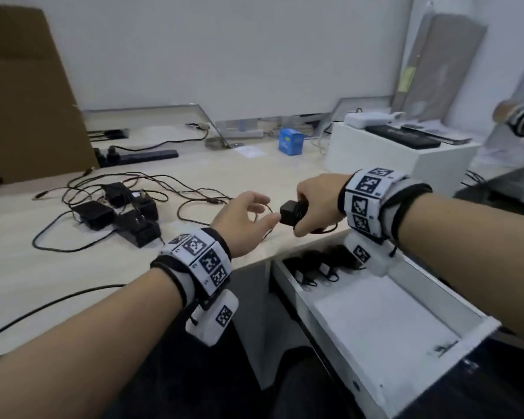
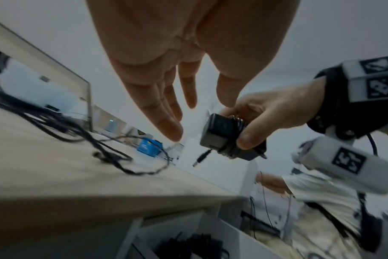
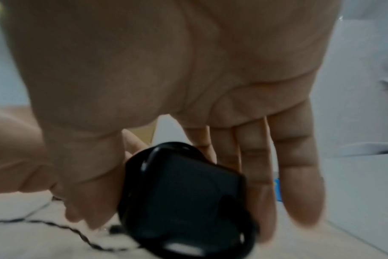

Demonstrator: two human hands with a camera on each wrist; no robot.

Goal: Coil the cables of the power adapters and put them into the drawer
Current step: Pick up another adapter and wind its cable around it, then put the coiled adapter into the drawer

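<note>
Adapter (image 1: 288, 212) gripped in right hand (image 1: 318, 201); left hand (image 1: 242, 219) loosely spread beside it.

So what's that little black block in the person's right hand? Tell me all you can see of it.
It is a power adapter: a small, boxy, matt black block that looks like plastic, with rounded corners. Its thin black cable is wound in several turns round the body, and the short barrel plug at the end dangles free. The right hand holds it in the air, thumb on one side and fingers on the other, above the desk edge and beside the open drawer. The left hand is open beside it, fingertips close.
</note>
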